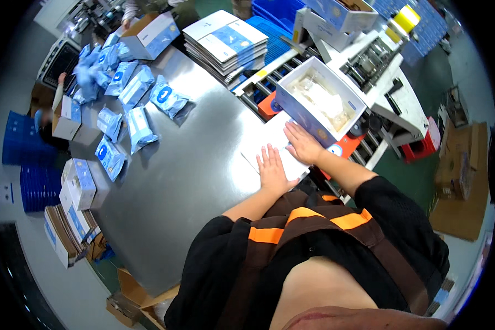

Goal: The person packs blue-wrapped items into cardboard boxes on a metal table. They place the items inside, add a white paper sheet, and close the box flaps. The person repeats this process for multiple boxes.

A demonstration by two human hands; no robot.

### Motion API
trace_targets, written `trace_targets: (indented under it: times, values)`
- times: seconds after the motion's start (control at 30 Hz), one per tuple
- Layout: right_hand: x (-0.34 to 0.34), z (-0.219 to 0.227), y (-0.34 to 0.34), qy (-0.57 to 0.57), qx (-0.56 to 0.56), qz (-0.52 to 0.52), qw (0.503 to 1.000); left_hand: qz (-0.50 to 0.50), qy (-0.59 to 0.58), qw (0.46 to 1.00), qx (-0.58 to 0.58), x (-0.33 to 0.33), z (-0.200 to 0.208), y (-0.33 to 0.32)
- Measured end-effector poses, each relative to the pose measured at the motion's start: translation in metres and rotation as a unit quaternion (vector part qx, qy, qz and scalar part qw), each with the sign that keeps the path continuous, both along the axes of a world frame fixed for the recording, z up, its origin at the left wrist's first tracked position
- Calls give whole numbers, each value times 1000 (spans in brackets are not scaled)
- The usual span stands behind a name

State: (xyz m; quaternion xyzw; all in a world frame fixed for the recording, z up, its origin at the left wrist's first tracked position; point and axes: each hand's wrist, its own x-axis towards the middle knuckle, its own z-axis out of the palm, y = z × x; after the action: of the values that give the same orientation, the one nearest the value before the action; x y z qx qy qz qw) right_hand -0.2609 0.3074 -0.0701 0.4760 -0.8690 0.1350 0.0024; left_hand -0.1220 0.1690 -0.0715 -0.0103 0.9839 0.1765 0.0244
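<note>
A flat white piece of cardboard [265,137] lies at the right edge of the metal table. My left hand [273,171] presses on it with its fingers spread and the palm down. Just to the right, my right hand [302,144] also rests flat, fingers stretched out, close against an open blue-and-white carton [294,102]. Pale contents show inside that carton, but I cannot make out what they are. Neither hand grasps anything.
Light blue plastic packets [140,129] cover the table's far left. Flattened cartons [225,38] form a stack at the back. A roller conveyor [267,82] and a taping machine [371,60] stand on the right. Across the table, other people are at work.
</note>
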Motion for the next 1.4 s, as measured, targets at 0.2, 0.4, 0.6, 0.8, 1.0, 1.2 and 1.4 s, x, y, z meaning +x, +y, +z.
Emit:
trace_targets:
  times: [0.2, 0.4, 0.6, 0.8, 1.0, 1.2, 1.4]
  values:
    - [32, 81, -25, -150, -181, -18, 972, -67, 18, 989, 127, -49, 15, 13]
    - [-89, 92, 46, 67, -89, -188, 976, 25, -10, 965, 262, 21, -19, -40]
    - [-138, 8, 58, -79, 200, -182, 959, 288, -137, 889, 328, 128, -73, -113]
    - [-132, 78, 50, -116, 180, -227, 950, 414, -123, 798, 421, 239, -118, -123]
    - [-130, 78, 78, -119, 57, -254, 958, 414, -117, 781, 453, 245, -156, -116]
    - [-114, 84, 77, -84, 87, -283, 951, 391, -127, 808, 421, 235, -128, -122]
    - [-99, 79, 76, -56, -19, -251, 966, 414, -120, 792, 433, 259, -149, -131]
